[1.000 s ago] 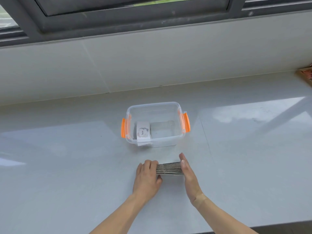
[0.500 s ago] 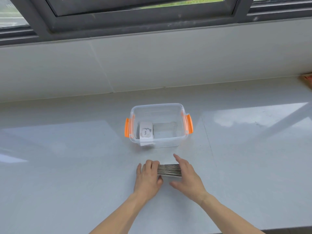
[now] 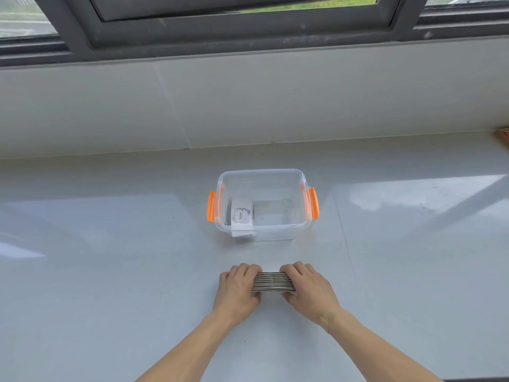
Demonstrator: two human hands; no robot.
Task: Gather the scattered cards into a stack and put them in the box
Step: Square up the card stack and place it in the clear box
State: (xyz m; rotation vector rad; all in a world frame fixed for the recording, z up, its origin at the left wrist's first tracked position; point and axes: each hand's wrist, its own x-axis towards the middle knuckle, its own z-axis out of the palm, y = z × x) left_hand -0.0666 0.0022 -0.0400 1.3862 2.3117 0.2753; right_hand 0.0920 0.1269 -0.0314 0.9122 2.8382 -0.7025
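Note:
A stack of cards (image 3: 271,282) stands on edge on the grey counter, its striped edges facing up. My left hand (image 3: 239,288) grips its left end and my right hand (image 3: 309,287) grips its right end, fingers curled over the top. Behind it stands a clear plastic box (image 3: 286,232) with orange latches, lid off. Inside the box on the left lies a white card pile (image 3: 241,214) whose top card reads "love".
The grey counter (image 3: 110,271) runs to a pale tiled wall below a dark window frame (image 3: 248,31). A brown object (image 3: 502,136) peeks in at the far right edge. The counter's front edge shows at bottom right.
My right hand turned from flat against the stack's right end to palm down, and now curls its fingers over the top of that end. The left hand stayed put.

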